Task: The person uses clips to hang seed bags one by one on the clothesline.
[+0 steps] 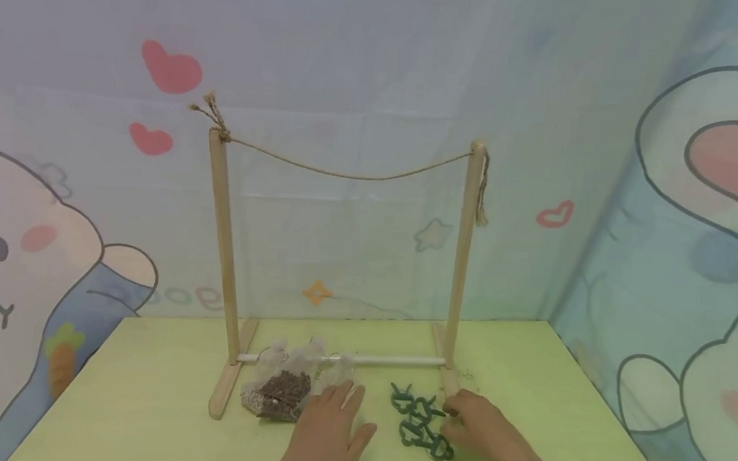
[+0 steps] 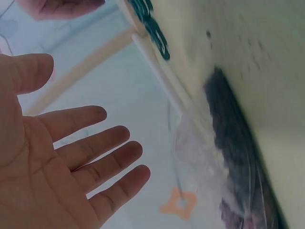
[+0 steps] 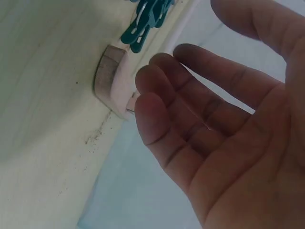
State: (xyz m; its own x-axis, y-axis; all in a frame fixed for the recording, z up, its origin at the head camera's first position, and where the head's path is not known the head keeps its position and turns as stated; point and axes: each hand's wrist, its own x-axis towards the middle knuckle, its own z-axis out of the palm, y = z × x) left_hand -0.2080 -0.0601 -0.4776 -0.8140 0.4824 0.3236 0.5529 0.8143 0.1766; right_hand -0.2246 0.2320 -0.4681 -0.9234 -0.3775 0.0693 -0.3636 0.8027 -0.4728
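Note:
My left hand (image 1: 331,430) is spread beside the right end of some clear bags with dark brown bits (image 1: 285,388), fingers extended. In the left wrist view its palm holds nothing, and a bag (image 2: 238,152) lies on the table past the fingertips. A small group of dark green clothespins (image 1: 418,424) with cloud-shaped outlines lies between my two hands. Just right of them is my right hand (image 1: 484,428), its fingers loosely bent. The right wrist view shows that palm bare, with the green clothespins (image 3: 145,24) beyond the fingers.
A wooden frame stands behind, with a left post (image 1: 223,244), a right post (image 1: 464,263), a sagging twine (image 1: 347,176) tied across the top and a white bar (image 1: 393,360) low between them. Dark crumbs (image 3: 95,136) are scattered near the right foot (image 3: 109,76) on the yellow-green table (image 1: 135,385).

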